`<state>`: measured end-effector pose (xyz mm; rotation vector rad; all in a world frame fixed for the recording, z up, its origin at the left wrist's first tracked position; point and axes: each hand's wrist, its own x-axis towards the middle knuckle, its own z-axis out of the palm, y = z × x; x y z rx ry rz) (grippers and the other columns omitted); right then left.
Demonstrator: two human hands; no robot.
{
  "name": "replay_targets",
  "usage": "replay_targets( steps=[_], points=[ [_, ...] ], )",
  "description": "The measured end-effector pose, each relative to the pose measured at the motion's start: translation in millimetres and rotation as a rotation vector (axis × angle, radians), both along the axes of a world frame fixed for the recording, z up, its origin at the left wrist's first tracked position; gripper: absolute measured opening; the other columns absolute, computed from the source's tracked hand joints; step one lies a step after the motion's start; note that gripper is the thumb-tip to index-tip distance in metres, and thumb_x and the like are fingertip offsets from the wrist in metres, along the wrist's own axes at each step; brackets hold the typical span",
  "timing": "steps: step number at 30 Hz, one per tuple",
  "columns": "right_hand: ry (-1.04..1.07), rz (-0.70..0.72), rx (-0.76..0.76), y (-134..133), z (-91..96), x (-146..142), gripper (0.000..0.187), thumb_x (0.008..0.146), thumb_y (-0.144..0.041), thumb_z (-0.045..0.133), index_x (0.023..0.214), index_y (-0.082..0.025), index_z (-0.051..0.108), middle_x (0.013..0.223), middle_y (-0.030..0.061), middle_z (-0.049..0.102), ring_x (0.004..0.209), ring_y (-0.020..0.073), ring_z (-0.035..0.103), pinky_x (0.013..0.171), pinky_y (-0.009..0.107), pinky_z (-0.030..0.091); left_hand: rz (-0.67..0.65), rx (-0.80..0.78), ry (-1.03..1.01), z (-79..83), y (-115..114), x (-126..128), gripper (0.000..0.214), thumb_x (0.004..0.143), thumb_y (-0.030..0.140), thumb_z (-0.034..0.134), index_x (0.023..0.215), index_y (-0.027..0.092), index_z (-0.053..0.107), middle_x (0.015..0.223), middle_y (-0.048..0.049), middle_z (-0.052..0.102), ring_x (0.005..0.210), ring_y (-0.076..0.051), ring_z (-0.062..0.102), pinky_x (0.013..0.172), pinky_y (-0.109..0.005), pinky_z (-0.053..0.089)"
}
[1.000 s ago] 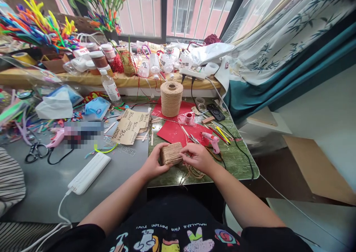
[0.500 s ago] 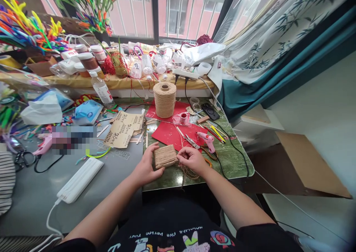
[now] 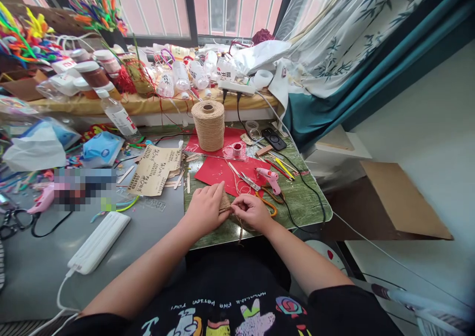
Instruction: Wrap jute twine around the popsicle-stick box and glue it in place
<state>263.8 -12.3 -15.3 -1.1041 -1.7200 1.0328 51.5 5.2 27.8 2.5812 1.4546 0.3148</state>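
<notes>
The counter [image 3: 311, 205] runs below a window ledge crowded with bottles and craft clutter; its right part has a green marbled top, its left part is grey. On the green part lie red paper sheets [image 3: 222, 170], and on the far sheet stands a tall spool of jute twine [image 3: 209, 125], upright and well apart from the hands. To the left of the sheets rest printed kraft tags [image 3: 154, 164], and a white power strip [image 3: 99, 242] lies on the grey part near the left forearm. Just beyond the right hand sit a pink glue gun [image 3: 270, 179] and scissors [image 3: 243, 177].

Near the front edge of the counter, the twine-wrapped block [image 3: 224, 203] sits between the 2 hands. The left hand [image 3: 205, 210] lies flat over it, fingers pressed together, covering most of it so only its right end shows. The right hand [image 3: 251, 212] touches that end, thumb and forefinger pinching a strand of loose twine [image 3: 241, 227] that trails toward the counter's edge.
</notes>
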Motion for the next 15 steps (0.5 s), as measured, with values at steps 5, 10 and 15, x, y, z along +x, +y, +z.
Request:
replay_targets(
  steps=[5,10,15],
  points=[
    [0.012,0.024,-0.01,3,2.4,3,0.014,0.093,-0.032,0.068,0.089,-0.02,0.075,0.071,-0.0006,0.058,0.062,0.0134,0.048,0.061,0.027,0.04,-0.02,0.008,0.031,0.6,0,0,0.084,0.091,0.059,0.064,0.156,0.013,0.037,0.146,-0.021,0.059,0.127,-0.039,0.059,0.104,-0.051,0.041],
    [0.028,0.032,-0.038,8,5.7,1,0.011,0.089,-0.029,0.071,0.083,-0.02,0.074,0.066,-0.0021,0.054,0.06,0.0128,0.046,0.059,0.027,0.038,-0.012,0.01,0.038,2.0,-1,0,0.084,0.09,0.058,0.067,0.155,0.013,0.039,0.144,-0.0205,0.06,0.125,-0.039,0.06,0.104,-0.051,0.041],
    [0.226,0.048,-0.33,12,-4.8,-2,0.021,0.085,-0.039,0.077,0.084,-0.019,0.071,0.064,-0.0028,0.058,0.056,0.0119,0.049,0.056,0.025,0.041,-0.002,0.0,0.02,4.3,-2,1,0.084,0.089,0.062,0.067,0.153,0.015,0.041,0.141,-0.0194,0.062,0.122,-0.039,0.061,0.102,-0.052,0.043]
  ],
)
